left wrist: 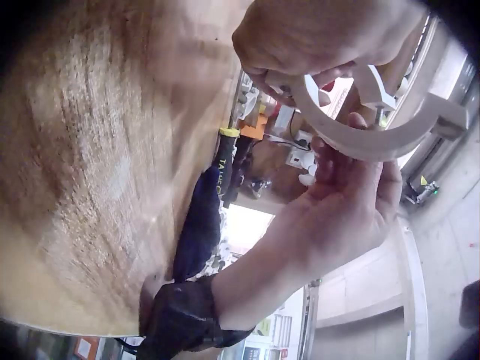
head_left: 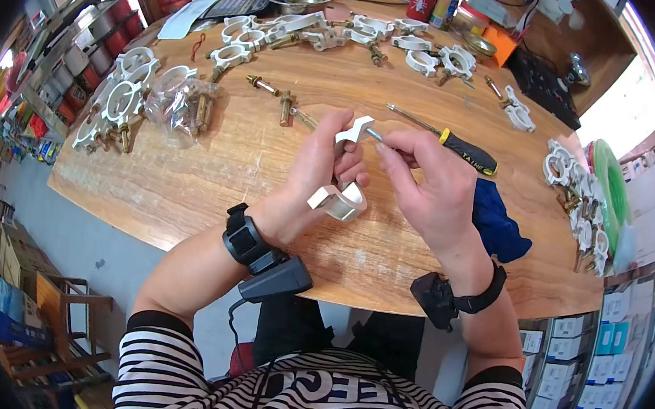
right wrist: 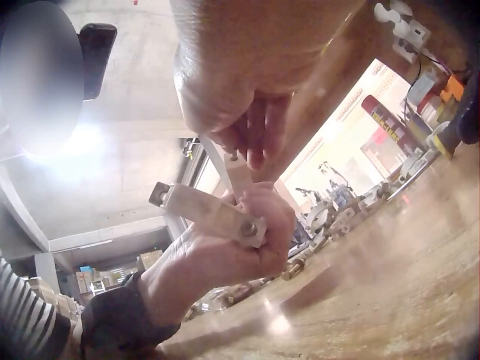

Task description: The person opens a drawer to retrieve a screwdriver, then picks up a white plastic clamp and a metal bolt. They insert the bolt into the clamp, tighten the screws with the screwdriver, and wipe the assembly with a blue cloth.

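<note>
My left hand [head_left: 317,159] grips a white ring-shaped clamp [head_left: 343,204] that is hinged apart, one curved half low and the other end sticking up above the fingers. In the left wrist view, the clamp's curved half [left wrist: 352,141] arches past both hands. Thumb and fingertips of my right hand [head_left: 436,189] pinch a thin metal screw [head_left: 374,134] right at the clamp's upper end. The right wrist view shows a hole in one block-shaped end of the clamp [right wrist: 214,214]. Part of the clamp is hidden behind the left fingers.
A yellow-and-black screwdriver [head_left: 468,152] and a dark blue cloth [head_left: 496,219] lie to the right. Brass-coloured bolts [head_left: 285,109] lie beyond the left hand. Several white clamps [head_left: 232,56] line the back, with more beside a plastic bag [head_left: 173,113] at left and along the right edge.
</note>
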Action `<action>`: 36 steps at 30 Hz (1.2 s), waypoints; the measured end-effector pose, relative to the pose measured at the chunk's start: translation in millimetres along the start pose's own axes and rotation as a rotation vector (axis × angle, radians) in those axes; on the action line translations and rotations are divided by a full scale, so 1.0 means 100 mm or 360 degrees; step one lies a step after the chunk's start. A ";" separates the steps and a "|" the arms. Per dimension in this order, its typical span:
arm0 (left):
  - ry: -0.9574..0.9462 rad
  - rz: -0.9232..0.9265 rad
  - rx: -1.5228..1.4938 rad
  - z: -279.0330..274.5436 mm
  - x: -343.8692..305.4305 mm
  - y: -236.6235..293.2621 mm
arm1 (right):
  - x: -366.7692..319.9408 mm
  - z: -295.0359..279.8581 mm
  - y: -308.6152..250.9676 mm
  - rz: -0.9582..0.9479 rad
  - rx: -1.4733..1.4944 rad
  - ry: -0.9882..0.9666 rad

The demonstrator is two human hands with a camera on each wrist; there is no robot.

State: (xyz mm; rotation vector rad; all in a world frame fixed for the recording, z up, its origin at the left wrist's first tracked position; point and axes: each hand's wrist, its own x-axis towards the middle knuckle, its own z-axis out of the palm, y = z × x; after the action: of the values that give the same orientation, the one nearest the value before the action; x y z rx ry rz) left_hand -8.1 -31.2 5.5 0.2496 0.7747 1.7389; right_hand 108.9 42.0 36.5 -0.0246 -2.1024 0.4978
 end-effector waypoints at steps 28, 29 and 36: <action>0.0323 0.0351 0.0000 0.30 -0.12 -0.08 | -0.04 -0.05 0.01 0.0382 0.0372 0.0073; 0.0362 0.0373 0.0033 0.35 -0.12 -0.09 | -0.03 -0.10 0.01 0.0503 0.0405 0.0049; 0.0389 0.0505 -0.0126 0.53 0.04 -0.19 | 0.00 -0.18 0.02 0.0587 0.0614 0.0094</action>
State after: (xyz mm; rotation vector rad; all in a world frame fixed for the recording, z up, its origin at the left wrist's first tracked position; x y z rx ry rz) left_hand 33.8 -5.6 32.5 0.1102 0.8755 2.1235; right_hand 123.0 49.8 44.1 -0.2039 -1.9171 1.1032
